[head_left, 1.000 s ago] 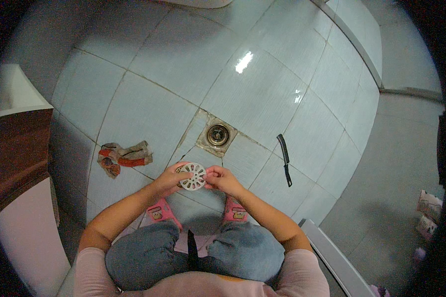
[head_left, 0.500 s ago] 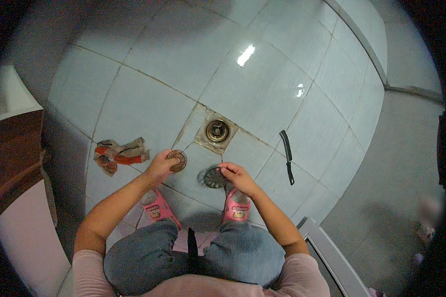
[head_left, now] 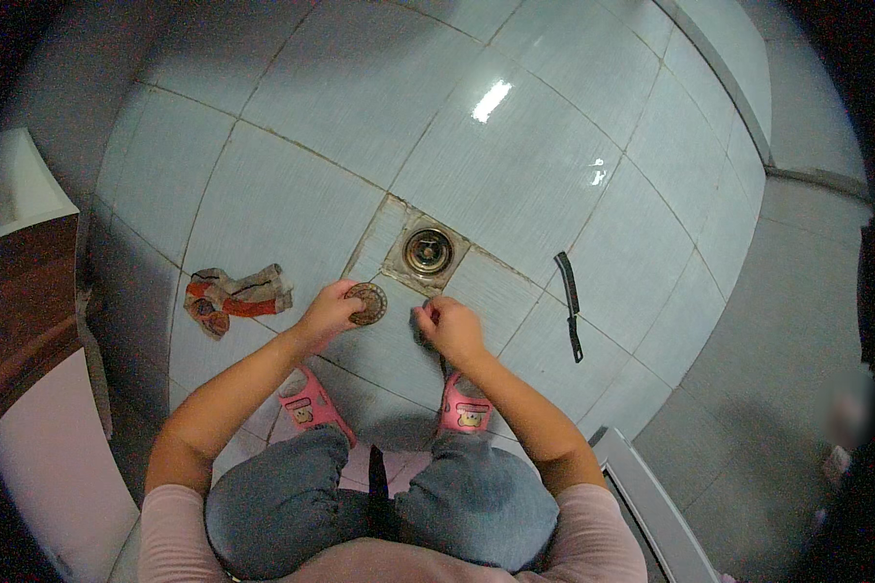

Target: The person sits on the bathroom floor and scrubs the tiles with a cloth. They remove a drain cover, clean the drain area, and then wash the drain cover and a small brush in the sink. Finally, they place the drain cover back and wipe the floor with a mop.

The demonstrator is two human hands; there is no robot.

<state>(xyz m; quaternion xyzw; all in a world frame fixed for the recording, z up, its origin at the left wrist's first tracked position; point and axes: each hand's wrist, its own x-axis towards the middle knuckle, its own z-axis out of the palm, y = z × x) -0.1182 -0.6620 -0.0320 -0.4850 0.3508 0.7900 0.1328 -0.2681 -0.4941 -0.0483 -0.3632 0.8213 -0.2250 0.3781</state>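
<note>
One drain cover (head_left: 367,303) — two slippers (head_left: 306,406) — one brush (head_left: 570,301)

The floor (head_left: 292,117) under me is pale blue-grey tile with darker grout lines. My slippers (head_left: 306,406) are pink, my jeans (head_left: 476,500) faded blue. The round strainer (head_left: 368,302) at my left hand (head_left: 329,311) is brownish with a hole pattern. The rag (head_left: 233,297) is grey-brown with orange-red stripes; the brush (head_left: 570,301) is black.

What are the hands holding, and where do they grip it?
The left hand pinches a round brown strainer by its left rim. The right hand is closed; what it holds cannot be told.
</note>
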